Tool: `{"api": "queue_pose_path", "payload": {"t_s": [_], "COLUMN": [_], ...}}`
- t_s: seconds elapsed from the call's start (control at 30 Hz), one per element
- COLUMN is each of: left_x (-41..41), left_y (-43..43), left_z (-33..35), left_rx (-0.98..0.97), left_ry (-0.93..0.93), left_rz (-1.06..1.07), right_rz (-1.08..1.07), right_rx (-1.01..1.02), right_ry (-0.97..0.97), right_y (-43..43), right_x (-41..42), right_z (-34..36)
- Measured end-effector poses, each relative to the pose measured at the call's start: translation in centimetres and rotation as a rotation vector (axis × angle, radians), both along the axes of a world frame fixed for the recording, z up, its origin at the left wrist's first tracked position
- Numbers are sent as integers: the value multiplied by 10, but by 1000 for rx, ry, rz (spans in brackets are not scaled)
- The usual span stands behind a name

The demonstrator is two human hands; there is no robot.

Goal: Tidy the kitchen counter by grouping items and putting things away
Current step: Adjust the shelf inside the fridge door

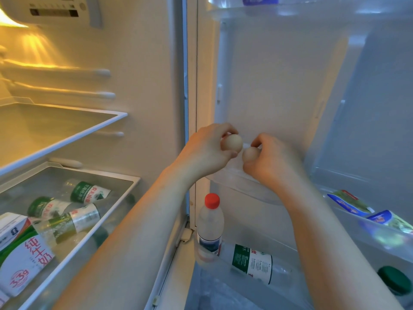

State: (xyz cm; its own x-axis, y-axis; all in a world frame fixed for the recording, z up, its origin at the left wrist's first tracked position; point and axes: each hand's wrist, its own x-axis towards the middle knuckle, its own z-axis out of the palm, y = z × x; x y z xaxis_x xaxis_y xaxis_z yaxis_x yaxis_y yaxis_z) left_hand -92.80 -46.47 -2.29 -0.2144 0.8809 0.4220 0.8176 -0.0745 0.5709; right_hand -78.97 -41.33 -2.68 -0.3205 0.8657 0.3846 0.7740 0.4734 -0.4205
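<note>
My left hand (210, 151) holds a pale brown egg (232, 143) between fingers and thumb. My right hand (270, 157) grips a second egg (249, 154) just to the right and slightly lower. Both eggs hover over the clear plastic door shelf (245, 184) of the open fridge, close to its left end. The two eggs sit almost side by side, a small gap between them.
A red-capped water bottle (210, 224) stands in the lower door bin, with a green-labelled bottle (252, 262) lying beside it. Packets (350, 202) fill a door bin at right. The fridge drawer (67, 211) at left holds several bottles and a milk carton (22, 260).
</note>
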Motion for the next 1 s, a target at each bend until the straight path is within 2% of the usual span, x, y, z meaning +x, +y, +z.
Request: {"api": "queue_pose_path", "payload": {"t_s": [0.33, 0.5, 0.67, 1.0], "left_x": [1, -7, -15, 7], "left_y": [-10, -18, -38, -89], "left_z": [-8, -11, -8, -17], "left_rx": [325, 452, 492, 565], "left_ry": [-443, -476, -497, -581], "left_rz": [-2, 69, 165, 504], "right_rz": [66, 219, 334, 544], "right_rx": [81, 131, 156, 204], "right_ry": [174, 175, 219, 362], "right_y": [-7, -14, -25, -32], "right_x": [-5, -24, -41, -47], "right_z": [9, 14, 14, 6]}}
